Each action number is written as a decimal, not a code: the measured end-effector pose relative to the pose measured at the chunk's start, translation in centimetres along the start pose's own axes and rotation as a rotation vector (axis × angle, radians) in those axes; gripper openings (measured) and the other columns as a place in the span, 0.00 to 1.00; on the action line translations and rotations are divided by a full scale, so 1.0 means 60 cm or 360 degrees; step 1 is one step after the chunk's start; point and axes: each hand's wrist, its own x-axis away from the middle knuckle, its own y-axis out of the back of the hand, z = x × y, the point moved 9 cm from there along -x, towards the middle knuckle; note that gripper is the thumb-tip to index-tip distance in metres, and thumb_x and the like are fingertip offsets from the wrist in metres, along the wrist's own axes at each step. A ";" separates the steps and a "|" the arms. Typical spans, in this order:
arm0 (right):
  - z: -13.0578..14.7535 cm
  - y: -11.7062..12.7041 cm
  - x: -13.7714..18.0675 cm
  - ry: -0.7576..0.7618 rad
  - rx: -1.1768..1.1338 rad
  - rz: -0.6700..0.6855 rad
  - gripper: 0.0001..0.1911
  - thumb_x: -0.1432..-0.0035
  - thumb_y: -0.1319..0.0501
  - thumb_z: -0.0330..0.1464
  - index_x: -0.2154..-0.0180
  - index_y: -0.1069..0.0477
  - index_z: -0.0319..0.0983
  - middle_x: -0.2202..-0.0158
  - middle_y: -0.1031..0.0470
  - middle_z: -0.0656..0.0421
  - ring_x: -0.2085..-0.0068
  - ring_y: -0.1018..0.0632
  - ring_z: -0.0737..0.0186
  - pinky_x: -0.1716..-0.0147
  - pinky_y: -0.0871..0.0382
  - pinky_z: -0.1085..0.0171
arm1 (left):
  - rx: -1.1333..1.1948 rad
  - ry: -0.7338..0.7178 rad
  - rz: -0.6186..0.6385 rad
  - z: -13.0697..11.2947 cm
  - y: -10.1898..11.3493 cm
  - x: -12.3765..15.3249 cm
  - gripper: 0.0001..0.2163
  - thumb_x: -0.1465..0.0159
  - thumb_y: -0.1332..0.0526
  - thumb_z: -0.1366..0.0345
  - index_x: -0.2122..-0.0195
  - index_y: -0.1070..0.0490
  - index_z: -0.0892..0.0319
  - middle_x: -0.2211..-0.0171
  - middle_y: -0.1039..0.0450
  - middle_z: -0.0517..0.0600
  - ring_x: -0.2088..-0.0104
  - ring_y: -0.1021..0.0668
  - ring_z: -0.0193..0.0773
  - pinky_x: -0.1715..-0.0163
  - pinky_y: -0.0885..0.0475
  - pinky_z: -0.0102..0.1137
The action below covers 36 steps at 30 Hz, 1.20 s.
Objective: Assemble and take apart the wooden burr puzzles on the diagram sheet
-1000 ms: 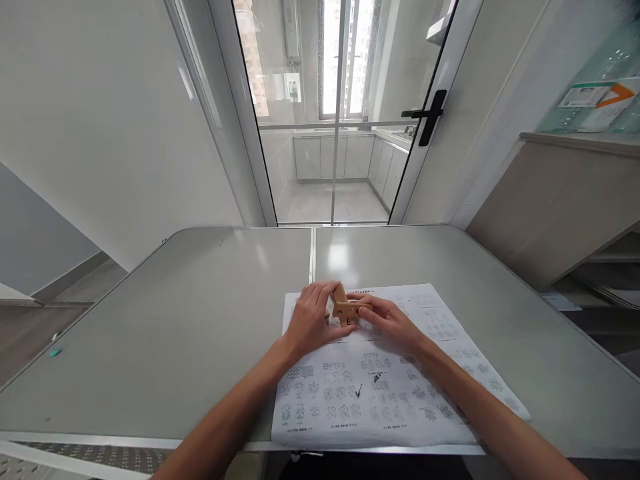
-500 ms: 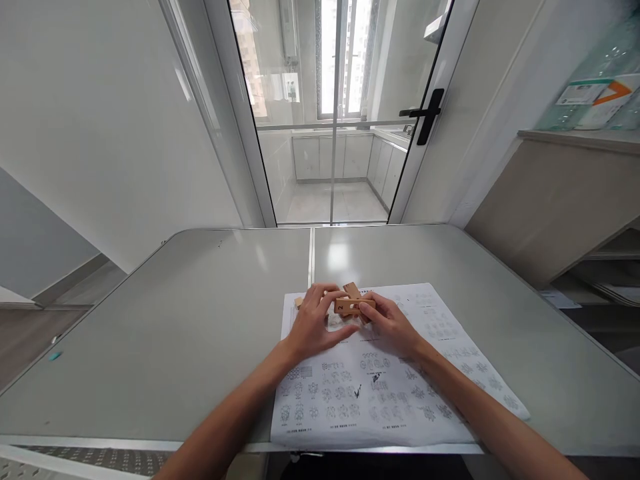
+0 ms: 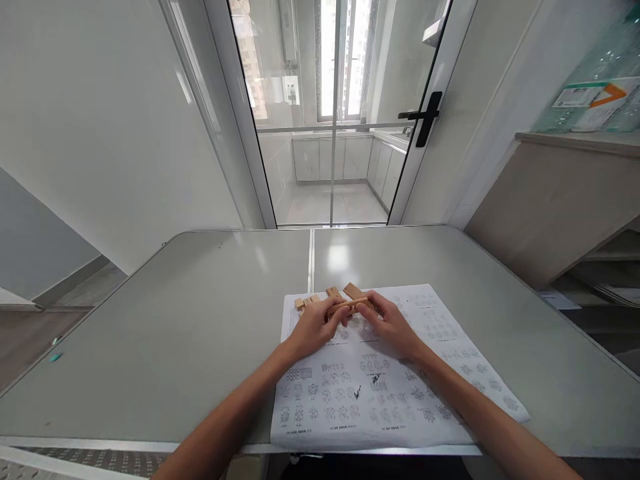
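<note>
A slim wooden puzzle piece point(image 3: 353, 303) is held level between my two hands, just above the printed sheet. The fingers and thumb of my left hand point(image 3: 315, 325) close on its left end. At the right end, my right hand point(image 3: 393, 325) pinches it the same way. Behind the fingers lie more wooden pieces: one flat strip point(image 3: 353, 291) by my right fingertips, another point(image 3: 333, 292) beyond my left hand, and several small blocks point(image 3: 306, 301) at the sheet's upper left. My fingers partly hide the pieces beneath.
Under my forearms is a white instruction sheet point(image 3: 360, 407) covered in small line diagrams. It lies on a grey table point(image 3: 210, 333) with a seam down the middle. A glass door point(image 3: 310, 160) stands past the far edge. Shelving point(image 3: 565, 207) with plastic bottles is on the right.
My left hand has closed from an open pose onto the piece's left end. The piece has turned from its numbered face to its narrow edge. Blocks behind my left hand now show more.
</note>
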 end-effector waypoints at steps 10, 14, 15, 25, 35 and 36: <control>-0.027 0.019 -0.011 -0.0080 -0.0387 -0.0176 0.18 0.28 0.41 0.51 0.46 0.35 0.48 0.70 0.40 0.66 0.73 0.37 0.62 0.73 0.39 0.63 | 0.0245 0.0096 -0.0373 0.026 0.027 -0.009 0.21 0.22 0.50 0.49 0.39 0.30 0.56 0.59 0.21 0.52 0.76 0.25 0.31 0.77 0.28 0.28; -0.027 -0.001 -0.007 -0.0137 -0.0542 0.0008 0.29 0.30 0.38 0.49 0.35 0.44 0.50 0.69 0.36 0.67 0.74 0.38 0.64 0.73 0.41 0.64 | 0.0247 0.0048 -0.0375 0.026 0.028 -0.010 0.21 0.22 0.49 0.51 0.35 0.33 0.56 0.54 0.20 0.54 0.73 0.23 0.33 0.74 0.25 0.29; -0.025 -0.008 -0.005 -0.0162 -0.0535 0.0079 0.28 0.30 0.38 0.49 0.36 0.43 0.49 0.69 0.36 0.67 0.74 0.38 0.65 0.73 0.41 0.64 | 0.0220 0.0028 -0.0364 0.023 0.026 -0.010 0.21 0.22 0.49 0.51 0.35 0.33 0.55 0.52 0.19 0.54 0.71 0.22 0.34 0.71 0.23 0.31; -0.022 -0.036 0.003 -0.0248 -0.0507 0.0314 0.22 0.31 0.40 0.55 0.58 0.32 0.42 0.75 0.42 0.67 0.76 0.44 0.66 0.77 0.49 0.63 | -0.0035 -0.0108 -0.0314 0.002 0.016 -0.002 0.20 0.20 0.50 0.55 0.31 0.35 0.54 0.57 0.17 0.52 0.60 0.16 0.42 0.56 0.21 0.39; -0.028 -0.042 0.005 -0.0241 -0.0529 0.0366 0.24 0.30 0.40 0.55 0.65 0.37 0.43 0.75 0.44 0.67 0.76 0.45 0.67 0.77 0.51 0.63 | -0.0133 -0.0193 -0.0335 -0.012 0.013 0.000 0.21 0.21 0.50 0.59 0.30 0.36 0.51 0.45 0.19 0.54 0.49 0.17 0.47 0.47 0.22 0.42; -0.031 -0.042 0.005 -0.0239 -0.0527 0.0367 0.24 0.30 0.40 0.55 0.66 0.38 0.43 0.75 0.44 0.67 0.76 0.45 0.67 0.77 0.52 0.63 | -0.0139 -0.0191 -0.0338 -0.010 0.013 0.000 0.20 0.21 0.49 0.59 0.30 0.36 0.51 0.44 0.19 0.54 0.49 0.17 0.47 0.47 0.22 0.42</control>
